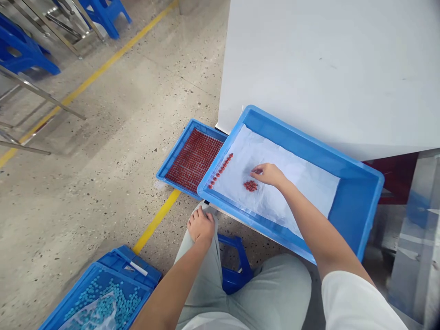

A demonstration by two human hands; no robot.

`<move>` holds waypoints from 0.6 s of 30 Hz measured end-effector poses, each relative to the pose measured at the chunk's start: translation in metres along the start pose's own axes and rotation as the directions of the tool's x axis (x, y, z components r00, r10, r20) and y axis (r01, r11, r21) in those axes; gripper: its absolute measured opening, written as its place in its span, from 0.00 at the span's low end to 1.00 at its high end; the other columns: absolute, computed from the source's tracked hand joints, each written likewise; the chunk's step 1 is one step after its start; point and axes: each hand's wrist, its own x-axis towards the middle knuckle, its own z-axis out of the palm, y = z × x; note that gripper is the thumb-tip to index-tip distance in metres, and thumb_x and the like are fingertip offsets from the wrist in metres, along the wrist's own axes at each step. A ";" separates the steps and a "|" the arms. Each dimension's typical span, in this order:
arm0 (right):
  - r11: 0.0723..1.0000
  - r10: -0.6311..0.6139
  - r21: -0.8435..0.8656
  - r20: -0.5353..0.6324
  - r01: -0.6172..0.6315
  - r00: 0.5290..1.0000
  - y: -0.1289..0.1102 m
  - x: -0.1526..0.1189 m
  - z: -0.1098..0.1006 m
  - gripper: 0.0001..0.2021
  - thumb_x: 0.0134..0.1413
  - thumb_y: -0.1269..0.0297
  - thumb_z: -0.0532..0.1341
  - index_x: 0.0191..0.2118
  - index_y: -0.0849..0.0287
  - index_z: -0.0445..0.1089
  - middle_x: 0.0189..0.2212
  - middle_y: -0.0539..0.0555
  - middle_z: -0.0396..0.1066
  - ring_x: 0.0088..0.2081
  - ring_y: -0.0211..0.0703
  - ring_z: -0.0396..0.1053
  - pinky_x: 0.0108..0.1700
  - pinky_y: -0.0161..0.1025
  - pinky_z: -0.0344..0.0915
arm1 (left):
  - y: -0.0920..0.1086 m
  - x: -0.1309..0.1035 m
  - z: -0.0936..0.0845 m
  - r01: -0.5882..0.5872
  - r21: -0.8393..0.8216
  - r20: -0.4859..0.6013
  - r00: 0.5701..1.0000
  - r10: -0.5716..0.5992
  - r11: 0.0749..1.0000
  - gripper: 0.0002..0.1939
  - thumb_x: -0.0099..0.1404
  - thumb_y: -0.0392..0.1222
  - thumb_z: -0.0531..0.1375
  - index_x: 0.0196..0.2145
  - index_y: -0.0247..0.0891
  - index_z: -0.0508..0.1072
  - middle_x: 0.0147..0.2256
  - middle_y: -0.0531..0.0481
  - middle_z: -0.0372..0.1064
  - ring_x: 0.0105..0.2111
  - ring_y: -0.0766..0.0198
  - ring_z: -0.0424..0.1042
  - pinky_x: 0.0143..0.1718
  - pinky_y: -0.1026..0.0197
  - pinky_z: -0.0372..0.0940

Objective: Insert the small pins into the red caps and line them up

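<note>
My right hand [267,174] hovers over white paper [311,172] lining a large blue tray [350,220]. Its fingers are pinched together, and anything between them is too small to make out. Just below those fingertips sits a pile of small red pieces [250,185]. Along the paper's left side runs a line of similar red pieces [226,163], set one after another. My left hand [200,225] lies on my knee outside the tray, fingers stretched and holding nothing.
Left of the large tray, lower down, a second blue tray [194,158] holds rows of red pieces. A blue crate [120,256] with turquoise pieces and a plastic bag stands lower left. A white table [309,68] extends behind. Blue stools [25,52] stand upper left.
</note>
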 end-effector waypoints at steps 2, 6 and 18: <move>1.000 0.018 0.024 0.035 -0.018 0.999 0.008 -0.012 0.005 0.14 0.51 0.51 0.63 0.38 0.54 0.78 0.34 0.50 0.78 0.37 0.42 0.75 0.39 0.34 0.65 | 0.000 0.000 -0.001 -0.001 0.005 0.009 1.000 0.001 1.000 0.24 0.66 0.44 0.49 0.57 0.36 0.66 0.50 0.37 0.69 0.52 0.47 0.66 0.52 0.46 0.57; 0.999 0.029 0.039 0.024 -0.030 0.999 0.011 -0.024 0.015 0.12 0.52 0.53 0.62 0.35 0.53 0.78 0.34 0.48 0.78 0.36 0.40 0.75 0.38 0.33 0.64 | 0.000 -0.001 -0.001 -0.001 0.010 0.013 1.000 0.001 1.000 0.24 0.66 0.44 0.49 0.57 0.35 0.65 0.51 0.37 0.69 0.52 0.46 0.66 0.51 0.46 0.57; 0.999 0.001 0.036 -0.017 0.000 1.000 0.010 -0.026 0.020 0.11 0.55 0.59 0.58 0.36 0.52 0.79 0.35 0.47 0.79 0.34 0.39 0.74 0.37 0.33 0.64 | 0.000 -0.001 0.001 -0.013 0.014 0.010 1.000 0.012 1.000 0.25 0.66 0.45 0.48 0.58 0.36 0.65 0.51 0.36 0.69 0.52 0.46 0.66 0.51 0.46 0.57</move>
